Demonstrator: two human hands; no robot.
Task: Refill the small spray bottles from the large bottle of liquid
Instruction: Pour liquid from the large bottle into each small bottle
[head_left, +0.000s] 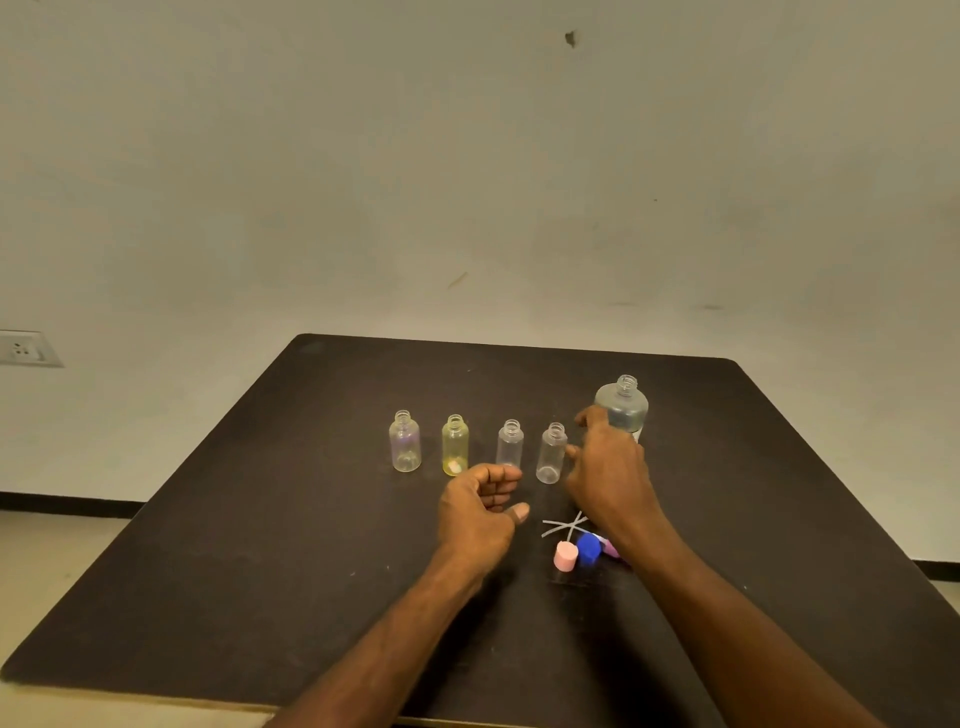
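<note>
Several small clear spray bottles stand uncapped in a row on the black table (260, 519): a purplish one (404, 441), a yellowish one (455, 445), and two clear ones (509, 442) (551, 453). The large bottle of liquid (622, 405) stands uncapped at the back right. My right hand (610, 467) hovers between the rightmost small bottle and the large bottle, fingers spread, its upper fingers at the large bottle's left side. My left hand (480, 512) hangs loosely curled in front of the row and holds nothing.
Spray caps lie under my right wrist: a pink cap (565, 556), a blue one (588, 548) and a purple one (611, 550), with white dip tubes (563, 525) crossing. A wall stands behind the table, with a socket (23, 348) at the left.
</note>
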